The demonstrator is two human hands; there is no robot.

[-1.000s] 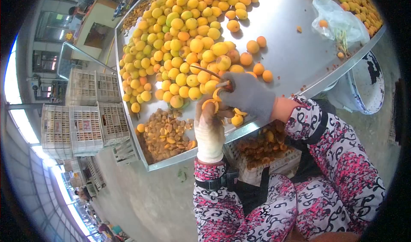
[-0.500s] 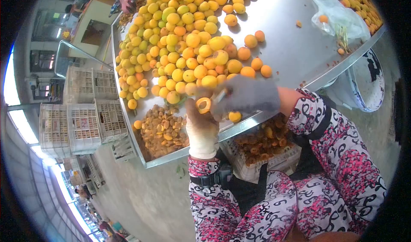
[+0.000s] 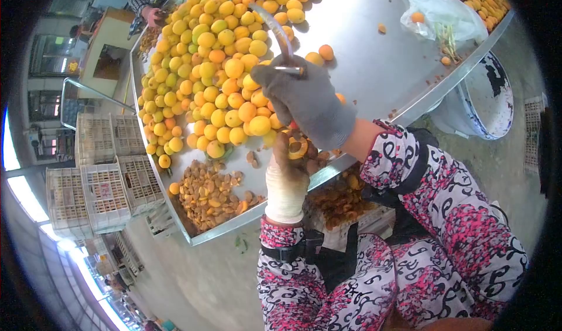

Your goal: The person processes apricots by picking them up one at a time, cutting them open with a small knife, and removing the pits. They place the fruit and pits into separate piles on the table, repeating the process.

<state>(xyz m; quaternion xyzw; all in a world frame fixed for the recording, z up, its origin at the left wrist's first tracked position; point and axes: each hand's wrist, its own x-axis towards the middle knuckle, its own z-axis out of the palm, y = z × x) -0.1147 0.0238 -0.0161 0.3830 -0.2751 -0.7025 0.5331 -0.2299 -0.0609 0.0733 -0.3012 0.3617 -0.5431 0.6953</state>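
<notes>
Both hands are working at the table (image 3: 374, 67) edge: the left hand (image 3: 287, 176) is cradling a soft, juicy apricot half (image 3: 297, 148) best gripped lightly by its skin, while the right hand (image 3: 307, 100), just above, is clenching a knife (image 3: 280, 38).

One head camera, looking down over the sorting table

A single view comes from a camera worn on the person's head, pointing forward and steeply down. Its fisheye lens bends the scene and darkens the corners. Nearest, at the bottom, are the patterned sleeves (image 3: 374, 272) and lap; just beyond them the metal table (image 3: 374, 67) runs to the far edge. At the left the floor and stacked crates (image 3: 105, 179) fall away. No second view shares this scene.
</notes>
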